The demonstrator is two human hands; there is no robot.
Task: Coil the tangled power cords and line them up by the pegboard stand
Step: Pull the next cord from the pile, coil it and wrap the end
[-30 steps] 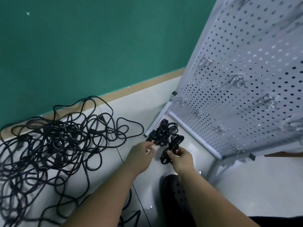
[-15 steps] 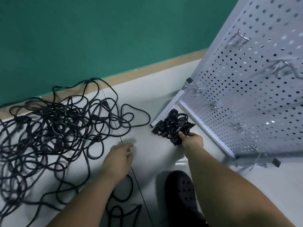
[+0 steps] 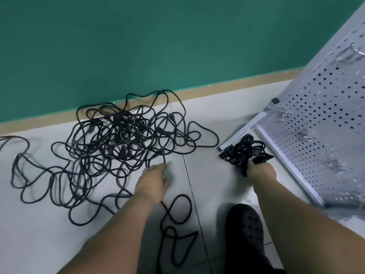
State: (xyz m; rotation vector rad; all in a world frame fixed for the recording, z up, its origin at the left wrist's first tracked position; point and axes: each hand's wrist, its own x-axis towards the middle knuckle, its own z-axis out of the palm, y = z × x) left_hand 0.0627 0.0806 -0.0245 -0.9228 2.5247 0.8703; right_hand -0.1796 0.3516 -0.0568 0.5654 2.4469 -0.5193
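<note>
2 heaps are lying by the pegboard stand [image 3: 316, 135]: the tangled cords [image 3: 118, 139] well left of it, the coiled cords [image 3: 245, 151] at its foot. the right hand [image 3: 260, 172] is gripping these; the left hand [image 3: 152, 180], fingers straight, is hovering at the tangle.

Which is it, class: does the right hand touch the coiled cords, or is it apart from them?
Touching. The head view shows the right hand pressed into the coiled cords. One black loop lies along the hand's edge, with no gap between them.

Green wall [image 3: 138, 46] — pale tiled floor [image 3: 39, 240]
</note>
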